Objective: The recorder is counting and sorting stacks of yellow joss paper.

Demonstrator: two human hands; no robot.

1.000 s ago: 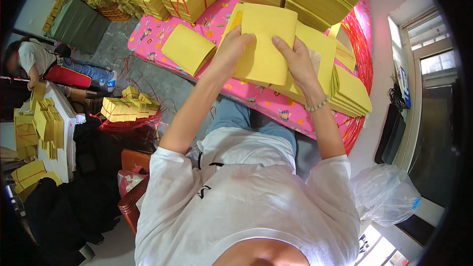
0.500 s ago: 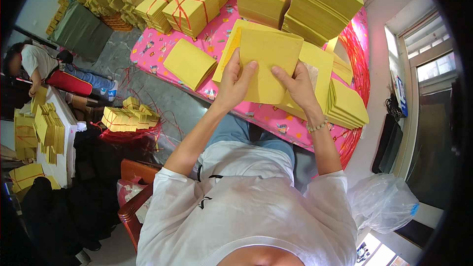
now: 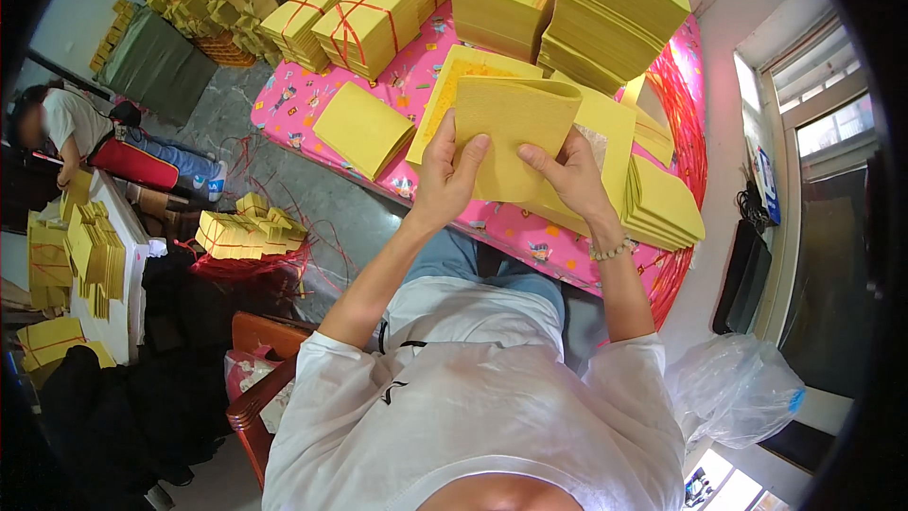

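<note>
Folded yellow paper [image 3: 501, 132] is held up between my two hands above the table, its fold along the far edge. My left hand [image 3: 448, 175] grips its left side, thumb on top and fingers behind. On the right side my right hand [image 3: 573, 175] pinches it the same way, a beaded bracelet at the wrist. Behind it lies a flat yellow sheet with an orange printed area [image 3: 485, 64], partly covered. More yellow paper [image 3: 610, 123] lies to the right, along with a fanned pile of folded paper [image 3: 662, 203]. A separate folded pile [image 3: 362, 130] rests at the left.
Tied bundles [image 3: 371, 24] and tall paper stacks [image 3: 619, 9] stand along the far side of the pink-covered table [image 3: 291, 99]. Red strands [image 3: 689, 114] hang over its right edge. A person [image 3: 80, 123] sits at a white table at left. A wooden chair [image 3: 260, 388] stands near me.
The paper in my hands now shows a rounded, gaping fold at its far edge, where it looked flat before. Both hands stay in nearly the same place.
</note>
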